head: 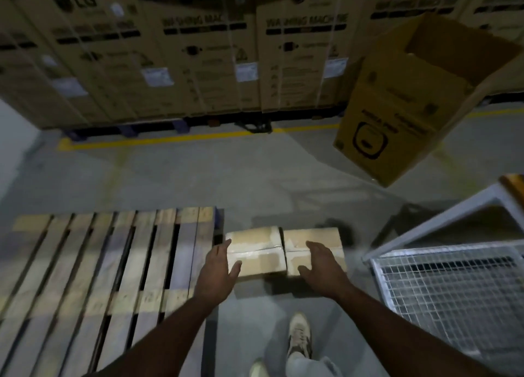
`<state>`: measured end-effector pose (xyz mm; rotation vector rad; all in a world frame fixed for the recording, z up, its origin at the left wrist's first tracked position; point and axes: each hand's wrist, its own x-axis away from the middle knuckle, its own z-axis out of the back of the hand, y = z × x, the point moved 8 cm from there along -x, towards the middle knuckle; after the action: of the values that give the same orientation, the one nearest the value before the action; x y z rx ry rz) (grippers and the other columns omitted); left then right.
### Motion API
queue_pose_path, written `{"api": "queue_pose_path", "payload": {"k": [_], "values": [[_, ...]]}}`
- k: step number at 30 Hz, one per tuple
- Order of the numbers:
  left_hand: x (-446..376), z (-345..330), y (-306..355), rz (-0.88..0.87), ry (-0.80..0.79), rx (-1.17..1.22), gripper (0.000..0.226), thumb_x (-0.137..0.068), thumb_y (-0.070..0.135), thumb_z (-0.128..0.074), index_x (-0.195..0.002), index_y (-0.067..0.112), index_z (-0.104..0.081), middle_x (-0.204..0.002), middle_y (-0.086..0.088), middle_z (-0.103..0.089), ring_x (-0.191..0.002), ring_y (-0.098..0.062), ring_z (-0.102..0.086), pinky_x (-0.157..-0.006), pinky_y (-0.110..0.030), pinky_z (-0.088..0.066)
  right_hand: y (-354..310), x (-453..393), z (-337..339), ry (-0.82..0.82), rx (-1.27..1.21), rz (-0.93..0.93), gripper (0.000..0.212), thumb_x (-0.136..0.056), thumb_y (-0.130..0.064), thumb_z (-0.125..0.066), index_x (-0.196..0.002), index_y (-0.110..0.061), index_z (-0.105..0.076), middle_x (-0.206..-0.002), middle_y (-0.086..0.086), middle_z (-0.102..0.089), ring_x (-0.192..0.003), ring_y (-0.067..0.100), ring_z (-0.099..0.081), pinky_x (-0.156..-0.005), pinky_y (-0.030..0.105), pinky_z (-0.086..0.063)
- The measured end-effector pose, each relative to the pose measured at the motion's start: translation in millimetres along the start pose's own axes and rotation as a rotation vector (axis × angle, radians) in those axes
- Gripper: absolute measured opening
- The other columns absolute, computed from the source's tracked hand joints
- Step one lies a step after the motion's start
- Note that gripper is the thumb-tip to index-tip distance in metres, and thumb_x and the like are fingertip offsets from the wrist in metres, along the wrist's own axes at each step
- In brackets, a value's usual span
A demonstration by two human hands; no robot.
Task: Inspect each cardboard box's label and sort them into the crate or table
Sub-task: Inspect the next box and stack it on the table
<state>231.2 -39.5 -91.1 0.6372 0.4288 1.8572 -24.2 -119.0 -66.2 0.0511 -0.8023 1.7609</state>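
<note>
A slatted wooden pallet is lying at the left. Just right of it, 2 small tan taped cardboard boxes are sitting side by side on the grey concrete floor. The left hand is reaching with fingers straight and thumb spread, fingertips at the left box's edge. The right hand is hovering over the right box, fingers loosely extended; whether it is touching is unclear. A white wire-mesh crate is standing at the right.
</note>
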Motion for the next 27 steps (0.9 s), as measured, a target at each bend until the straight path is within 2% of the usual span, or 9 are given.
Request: {"api": "queue_pose_path", "payload": {"k": [3, 7, 11, 14, 17, 22, 24, 26, 27], "values": [[-21, -12, -19, 0.075, -0.015, 0.019, 0.063, -0.096, 0.035, -0.063, -0.15, 0.015, -0.039, -0.148, -0.005, -0.047, -0.135, -0.021, -0.044, -0.109, -0.038, -0.042, 11, -44, -17, -0.064, -0.037, -0.026, 0.069, -0.096, -0.031, -0.056, -0.152, -0.007, -0.024, -0.157, 0.01, -0.029, -0.143, 0.024, -0.028, -0.115, 0.029, -0.021], [-66, -55, -54, 0.195, -0.031, 0.059, 0.061, -0.097, 0.033, -0.062, -0.15, 0.013, -0.039, -0.148, -0.007, -0.047, -0.135, -0.023, -0.044, -0.107, -0.035, -0.04, 40, -112, -66, -0.177, -0.103, -0.133, 0.068, -0.096, -0.031, -0.057, -0.152, -0.009, -0.025, -0.159, 0.008, -0.027, -0.145, 0.024, -0.025, -0.118, 0.032, -0.019], [-106, -113, -104, 0.35, -0.03, 0.106, 0.061, -0.098, 0.032, -0.061, -0.15, 0.011, -0.038, -0.147, -0.01, -0.047, -0.133, -0.024, -0.046, -0.102, -0.028, -0.036, 76, -172, -127, -0.231, -0.201, -0.257, 0.066, -0.093, -0.027, -0.062, -0.148, -0.006, -0.034, -0.153, 0.012, -0.037, -0.139, 0.026, -0.035, -0.116, 0.034, -0.027], [-131, -161, -148, 0.424, -0.05, 0.128, 0.062, -0.098, 0.034, -0.061, -0.15, 0.01, -0.039, -0.148, -0.011, -0.048, -0.132, -0.026, -0.048, -0.109, -0.037, -0.04, 99, -212, -169, -0.248, -0.231, -0.314, 0.063, -0.094, -0.026, -0.061, -0.148, -0.007, -0.035, -0.15, 0.011, -0.039, -0.136, 0.026, -0.039, -0.112, 0.035, -0.031], [-161, -227, -208, 0.453, -0.102, 0.143, 0.062, -0.095, 0.038, -0.063, -0.148, 0.017, -0.04, -0.145, -0.008, -0.05, -0.129, -0.023, -0.052, -0.106, -0.044, -0.047, 126, -262, -227, -0.245, -0.279, -0.344, 0.054, -0.093, -0.024, -0.062, -0.142, -0.011, -0.042, -0.143, 0.009, -0.046, -0.127, 0.026, -0.048, -0.105, 0.036, -0.041], [-208, -308, -290, 0.526, -0.069, 0.163, 0.06, -0.094, 0.029, -0.066, -0.147, 0.012, -0.043, -0.142, -0.009, -0.052, -0.128, -0.028, -0.052, -0.106, -0.042, -0.045, 175, -340, -325, -0.193, -0.319, -0.359, 0.056, -0.089, -0.026, -0.066, -0.139, -0.013, -0.045, -0.137, 0.007, -0.05, -0.123, 0.023, -0.05, -0.105, 0.038, -0.043], [-221, -337, -323, 0.556, -0.057, 0.192, 0.06, -0.091, 0.029, -0.068, -0.144, 0.014, -0.045, -0.139, -0.009, -0.054, -0.126, -0.029, -0.054, -0.103, -0.045, -0.049, 208, -365, -371, -0.187, -0.327, -0.381, 0.061, -0.081, -0.031, -0.07, -0.136, -0.016, -0.046, -0.132, 0.004, -0.052, -0.122, 0.024, -0.051, -0.103, 0.043, -0.046], [-227, -366, -361, 0.606, -0.073, 0.19, 0.067, -0.089, 0.036, -0.068, -0.146, 0.014, -0.041, -0.14, -0.009, -0.052, -0.126, -0.03, -0.054, -0.101, -0.048, -0.05, 238, -380, -411, -0.179, -0.325, -0.402, 0.074, -0.069, -0.043, -0.068, -0.135, -0.022, -0.043, -0.131, 0.003, -0.053, -0.124, 0.026, -0.052, -0.099, 0.046, -0.049], [-227, -383, -385, 0.66, -0.08, 0.199, 0.072, -0.089, 0.037, -0.069, -0.148, 0.012, -0.036, -0.142, -0.011, -0.051, -0.126, -0.031, -0.055, -0.101, -0.049, -0.05, 240, -380, -418, -0.166, -0.307, -0.403, 0.078, -0.068, -0.043, -0.067, -0.138, -0.021, -0.039, -0.134, 0.004, -0.051, -0.126, 0.027, -0.049, -0.102, 0.047, -0.047]]}}
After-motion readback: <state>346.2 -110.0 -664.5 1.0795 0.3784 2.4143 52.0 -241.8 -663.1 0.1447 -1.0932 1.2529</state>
